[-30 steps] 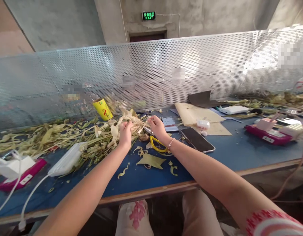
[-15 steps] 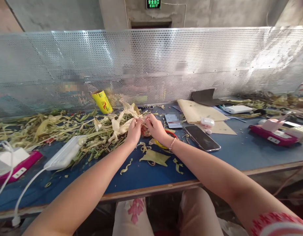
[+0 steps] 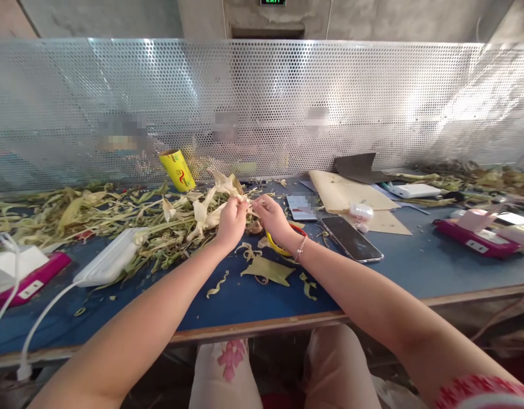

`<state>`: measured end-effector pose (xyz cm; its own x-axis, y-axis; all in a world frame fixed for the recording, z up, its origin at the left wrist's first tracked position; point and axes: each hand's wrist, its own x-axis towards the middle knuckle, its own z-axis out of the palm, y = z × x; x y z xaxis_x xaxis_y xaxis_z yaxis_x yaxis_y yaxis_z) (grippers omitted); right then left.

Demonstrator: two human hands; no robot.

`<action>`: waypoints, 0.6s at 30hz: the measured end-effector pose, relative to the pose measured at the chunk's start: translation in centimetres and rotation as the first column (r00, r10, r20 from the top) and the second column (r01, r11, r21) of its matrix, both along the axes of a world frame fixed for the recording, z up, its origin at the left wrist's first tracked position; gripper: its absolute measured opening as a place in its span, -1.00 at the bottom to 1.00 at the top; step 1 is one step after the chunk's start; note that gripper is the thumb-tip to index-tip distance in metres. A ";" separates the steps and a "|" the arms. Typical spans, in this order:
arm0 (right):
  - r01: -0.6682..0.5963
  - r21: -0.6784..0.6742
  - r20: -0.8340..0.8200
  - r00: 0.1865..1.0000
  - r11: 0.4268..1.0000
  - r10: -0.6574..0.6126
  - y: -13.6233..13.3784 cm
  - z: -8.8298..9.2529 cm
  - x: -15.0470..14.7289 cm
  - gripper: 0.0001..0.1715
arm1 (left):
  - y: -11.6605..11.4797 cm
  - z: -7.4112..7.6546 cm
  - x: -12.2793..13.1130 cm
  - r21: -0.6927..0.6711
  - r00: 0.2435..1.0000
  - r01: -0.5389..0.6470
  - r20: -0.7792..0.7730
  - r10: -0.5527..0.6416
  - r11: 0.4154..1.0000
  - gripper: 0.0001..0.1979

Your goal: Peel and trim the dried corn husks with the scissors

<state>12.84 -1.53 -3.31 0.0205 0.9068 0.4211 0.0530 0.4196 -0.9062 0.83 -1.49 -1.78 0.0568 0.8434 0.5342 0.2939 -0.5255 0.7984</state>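
My left hand (image 3: 231, 221) is closed, its fingers pinching a small pale piece of dried husk (image 3: 243, 200) above the table. Just to the right, my right hand (image 3: 273, 218) has its thumb and fingertips pinched together at the same pale piece; the fingers partly hide it. Large cream husk leaves (image 3: 208, 213) lie left of my left hand, on a heap of dry green-yellow stalks (image 3: 168, 227). Under my right wrist is a roll of yellow and red tape or cord (image 3: 272, 241). Closer to me lie a flat husk piece (image 3: 268, 270) and curled scraps (image 3: 218, 286).
A yellow tube (image 3: 177, 170) leans near the perforated metal screen (image 3: 262, 85). A black phone (image 3: 351, 240), a card (image 3: 301, 208), brown paper (image 3: 342, 190) and a clear earphone case (image 3: 360, 213) lie right. Power strips (image 3: 477, 237) and a white corded box (image 3: 110, 258) flank the workspace.
My hands have drawn slightly apart, the right one shifting a little rightward, with the pale piece between them. The view has tilted down slightly.
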 end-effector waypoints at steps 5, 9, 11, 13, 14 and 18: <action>-0.028 -0.039 -0.131 0.991 0.999 0.022 0.3 0.1 0.2 -0.66 | 0.6 -0.5 0.3 -0.044 0.994 0.064 0.087 -0.060 0.997 -0.77; -0.051 -0.019 -0.096 0.994 0.999 0.049 0.3 0.4 0.4 -0.65 | 0.7 -0.7 0.1 -0.146 0.990 0.069 0.135 -0.049 0.987 -0.74; -0.058 -0.003 -0.063 0.996 0.998 0.057 0.3 0.5 0.5 -0.65 | 0.7 -0.7 -0.1 -0.192 0.988 0.083 0.148 -0.055 0.978 -0.72; -0.062 -0.004 -0.038 0.997 0.998 0.061 0.3 0.5 0.7 -0.65 | 0.8 -0.6 -0.4 -0.219 0.979 0.116 0.190 -0.075 0.969 -0.69; -0.057 -0.007 -0.030 0.998 0.998 0.057 0.3 0.5 0.8 -0.65 | 0.8 -0.5 -0.5 -0.225 0.970 0.141 0.225 -0.089 0.964 -0.69; -0.025 -0.040 -0.043 0.999 0.999 0.024 0.7 0.1 1.3 -0.64 | 0.9 -0.2 -0.7 -0.219 0.907 0.303 0.366 -0.210 0.927 -0.74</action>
